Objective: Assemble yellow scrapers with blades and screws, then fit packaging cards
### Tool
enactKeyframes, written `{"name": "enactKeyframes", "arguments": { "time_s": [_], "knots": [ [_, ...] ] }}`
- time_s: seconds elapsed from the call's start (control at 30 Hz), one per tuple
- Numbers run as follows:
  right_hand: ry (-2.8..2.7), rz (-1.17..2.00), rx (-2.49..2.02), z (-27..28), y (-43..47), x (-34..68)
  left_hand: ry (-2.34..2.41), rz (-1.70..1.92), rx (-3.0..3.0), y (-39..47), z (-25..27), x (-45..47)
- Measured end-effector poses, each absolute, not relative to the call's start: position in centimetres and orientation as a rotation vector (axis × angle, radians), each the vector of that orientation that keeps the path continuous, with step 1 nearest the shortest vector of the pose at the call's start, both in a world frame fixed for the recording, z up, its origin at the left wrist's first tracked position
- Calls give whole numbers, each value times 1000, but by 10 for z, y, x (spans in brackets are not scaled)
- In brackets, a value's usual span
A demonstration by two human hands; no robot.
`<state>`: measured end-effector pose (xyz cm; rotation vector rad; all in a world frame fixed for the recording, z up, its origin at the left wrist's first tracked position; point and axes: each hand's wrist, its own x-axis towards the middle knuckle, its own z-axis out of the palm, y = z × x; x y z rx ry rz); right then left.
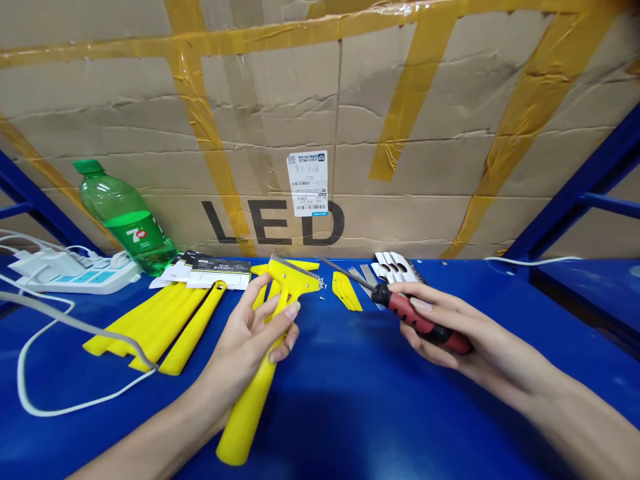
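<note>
My left hand (265,327) is wrapped round the neck of a yellow scraper (245,413), its head with a metal blade edge pointing up and away. In my right hand (465,327) is a screwdriver (417,317) with a red and black handle. Its shaft points left, and the tip is close to the scraper's head; I cannot tell whether they touch. Behind and between the hands lie small screws (323,287), yellow plastic head pieces (346,291) and flat blades (367,275).
Several yellow scraper handles (165,320) with black-and-white packaging cards (220,273) lie at left. Beyond them lean a green soda bottle (130,220) and a white power strip (85,277) with cables. White cards (397,267) lie at right. A large cardboard box (280,120) walls off the back.
</note>
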<state>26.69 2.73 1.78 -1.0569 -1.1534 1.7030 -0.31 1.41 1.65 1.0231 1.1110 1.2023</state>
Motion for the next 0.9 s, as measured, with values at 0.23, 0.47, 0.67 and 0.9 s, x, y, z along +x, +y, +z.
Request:
{"name": "enactKeyframes", "arguments": {
  "time_s": [0.23, 0.47, 0.67, 0.9],
  "knots": [
    [-1223, 1190, -1163, 13, 43, 283, 1193, 1059, 1030, 27, 16, 4],
    [-1909, 531, -1514, 4, 45, 289, 1181, 943, 1180, 49, 18, 29],
    [-2150, 333, -1610, -6, 37, 280, 1182, 880, 1246, 59, 17, 43],
    [-2235, 314, -1627, -12, 32, 270, 1159, 921, 1311, 67, 20, 46]
  ]
}}
